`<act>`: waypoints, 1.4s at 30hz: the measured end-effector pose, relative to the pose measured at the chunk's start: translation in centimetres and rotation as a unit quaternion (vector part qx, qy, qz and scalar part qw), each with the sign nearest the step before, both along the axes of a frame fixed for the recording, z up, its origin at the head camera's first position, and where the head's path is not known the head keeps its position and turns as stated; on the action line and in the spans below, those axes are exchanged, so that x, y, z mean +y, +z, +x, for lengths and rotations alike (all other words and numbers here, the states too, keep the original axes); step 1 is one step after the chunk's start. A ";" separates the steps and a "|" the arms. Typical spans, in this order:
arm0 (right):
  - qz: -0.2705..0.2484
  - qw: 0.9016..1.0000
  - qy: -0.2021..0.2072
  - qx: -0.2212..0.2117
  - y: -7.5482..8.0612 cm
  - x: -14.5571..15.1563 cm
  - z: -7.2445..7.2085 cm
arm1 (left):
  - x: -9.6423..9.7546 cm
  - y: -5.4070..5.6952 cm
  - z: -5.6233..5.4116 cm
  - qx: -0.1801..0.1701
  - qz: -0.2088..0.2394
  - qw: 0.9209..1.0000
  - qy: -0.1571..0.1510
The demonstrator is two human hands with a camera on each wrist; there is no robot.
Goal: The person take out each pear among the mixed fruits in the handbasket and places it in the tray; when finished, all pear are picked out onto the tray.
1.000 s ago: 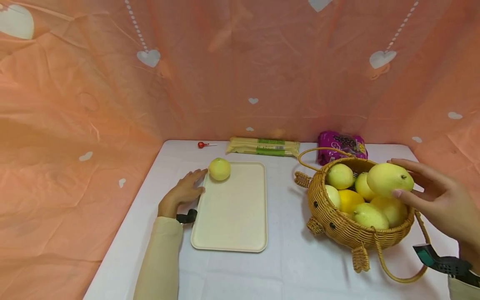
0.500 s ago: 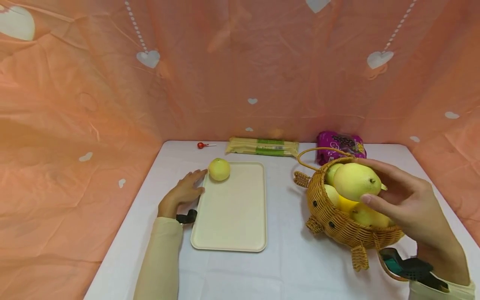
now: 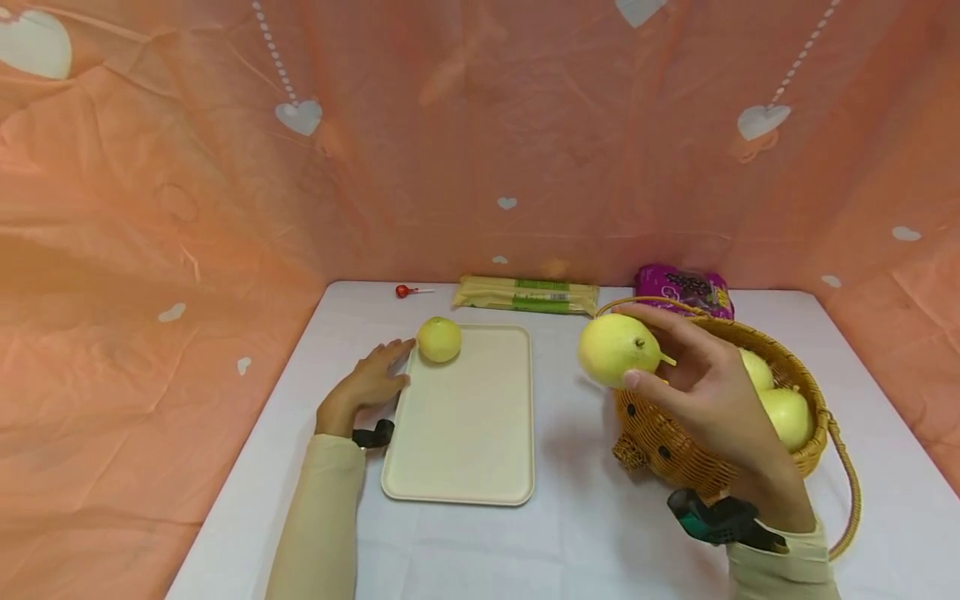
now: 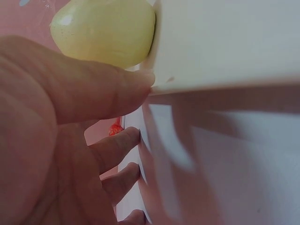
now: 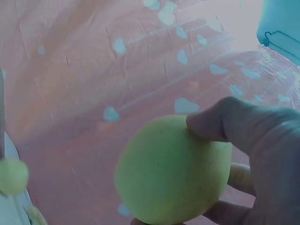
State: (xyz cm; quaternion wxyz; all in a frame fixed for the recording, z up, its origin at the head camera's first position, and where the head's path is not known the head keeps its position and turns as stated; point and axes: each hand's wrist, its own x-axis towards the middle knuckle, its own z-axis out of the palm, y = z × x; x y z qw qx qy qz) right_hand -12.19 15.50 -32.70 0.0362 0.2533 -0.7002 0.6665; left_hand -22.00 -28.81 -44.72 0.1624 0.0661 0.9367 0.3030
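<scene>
My right hand holds a yellow-green pear in the air over the left rim of the wicker basket, thumb in front and fingers behind. In the right wrist view the pear shows large between thumb and fingers. My left hand rests at the left edge of the cream tray, its fingers extended. The left wrist view shows the thumb at the tray's rim and the other fingers below it. Another pear sits on the tray's far left corner, close to the left fingertips.
More pears lie in the basket, partly hidden by my right hand. Along the back edge are a red lollipop, a long yellow-green packet and a purple packet. A basket handle loops over the table at right.
My right hand has carried the pear leftward from over the basket's right side to past its left rim. The left hand, the tray and its pear have stayed put.
</scene>
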 end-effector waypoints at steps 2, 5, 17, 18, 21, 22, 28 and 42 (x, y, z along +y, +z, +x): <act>-0.003 1.000 0.007 -0.001 0.0 -1.0 -0.4 | 0.0 0.0 0.0 0.002 0.003 1.000 0.001; 0.002 1.000 0.005 -0.006 -0.1 -2.4 -1.1 | 0.0 0.0 0.1 0.007 0.005 1.000 -0.001; 0.000 0.999 -0.007 -0.035 -1.7 -8.4 -4.2 | -0.1 -0.1 0.1 0.007 0.001 1.000 -0.001; -0.002 0.999 -0.006 -0.038 -1.9 -8.8 -4.5 | -0.1 0.0 0.1 0.007 0.001 1.000 -0.001; -0.010 0.999 0.002 -0.045 -2.5 -9.8 -5.1 | -0.1 0.1 0.1 0.008 0.002 1.000 -0.002; -0.011 0.999 0.004 -0.047 -2.8 -10.2 -5.4 | -0.1 0.1 0.1 0.009 0.002 1.000 -0.002; 0.005 0.998 0.003 -0.066 -4.9 -11.6 -7.0 | 0.0 -0.1 0.1 0.008 0.004 1.000 0.001; 0.049 0.993 -0.018 -0.103 -8.6 -12.8 -10.7 | -0.1 0.0 0.4 0.016 0.008 1.000 -0.002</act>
